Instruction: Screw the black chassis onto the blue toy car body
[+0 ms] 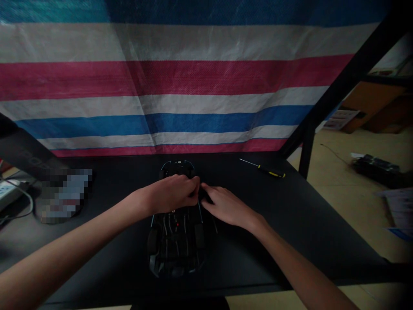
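Note:
A dark toy car [176, 241] lies on the black table with its underside and wheels facing up. My left hand [176, 193] is closed over the car's upper middle, its fingers curled toward the right side; what they hold, if anything, is hidden. Just right of it, my right hand [221, 202] is by the car's right edge, with index finger and thumb apart near my left fingertips. A thin rod-like piece shows below my right hand, too dark to make out. Further right lies a black and yellow screwdriver [271, 172], its shaft pointing left.
A striped plastic sheet [206, 77] hangs behind the black table [251, 267]. At the left are a blurred-out object [69, 198], a power strip [11, 191] and cables. A black frame post [307, 150] stands at the table's right back corner.

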`<state>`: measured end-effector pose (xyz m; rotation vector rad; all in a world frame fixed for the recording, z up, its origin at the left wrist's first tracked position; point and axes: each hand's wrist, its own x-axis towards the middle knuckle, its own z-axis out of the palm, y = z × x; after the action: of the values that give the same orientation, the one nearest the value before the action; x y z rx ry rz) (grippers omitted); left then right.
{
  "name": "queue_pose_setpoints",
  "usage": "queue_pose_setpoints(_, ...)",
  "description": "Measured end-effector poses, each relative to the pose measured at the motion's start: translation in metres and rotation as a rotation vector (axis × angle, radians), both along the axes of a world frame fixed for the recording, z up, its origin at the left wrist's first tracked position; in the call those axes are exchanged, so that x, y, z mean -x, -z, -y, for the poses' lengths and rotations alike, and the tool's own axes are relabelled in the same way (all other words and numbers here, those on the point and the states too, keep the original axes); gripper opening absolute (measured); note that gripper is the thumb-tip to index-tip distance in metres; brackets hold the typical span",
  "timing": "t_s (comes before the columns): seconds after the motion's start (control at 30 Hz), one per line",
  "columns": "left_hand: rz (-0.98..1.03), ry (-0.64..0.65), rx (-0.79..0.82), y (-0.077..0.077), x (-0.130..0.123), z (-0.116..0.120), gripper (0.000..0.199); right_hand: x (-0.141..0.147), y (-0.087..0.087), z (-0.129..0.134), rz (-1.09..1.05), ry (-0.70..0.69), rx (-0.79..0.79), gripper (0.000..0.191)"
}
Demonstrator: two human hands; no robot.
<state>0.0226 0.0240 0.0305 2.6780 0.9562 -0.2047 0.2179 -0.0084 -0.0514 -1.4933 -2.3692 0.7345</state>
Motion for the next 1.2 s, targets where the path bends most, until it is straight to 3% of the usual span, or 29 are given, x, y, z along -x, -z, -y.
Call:
queue_pose_setpoints(0.43, -0.023, 0.054, -0.139, 0.003, 0.001, 0.001, 0.021, 0.001, 0.000, -0.001, 0.006, 0.006, -0.003, 0.033)
queue_pose_setpoints(0.67, 0.061, -0.003, -0.061, 0.003, 0.004, -0.002, 0.022, 0.001, 0.000, -0.001, 0.008, 0.010, 0.003, 0.030)
queue_pose_setpoints(0.83, 0.193, 0.039, -0.025, 0.008, 0.008, -0.008, 0.015, 0.002, -0.002, -0.001, -0.001, 0.008, 0.006, 0.026)
queue_pose_setpoints(1.2, 0.345, 0.193, 0.067, 0.029, 0.009, -0.034, 0.023, -0.005, 0.001, -0.004, -0.046, -0.003, 0.012, 0.028)
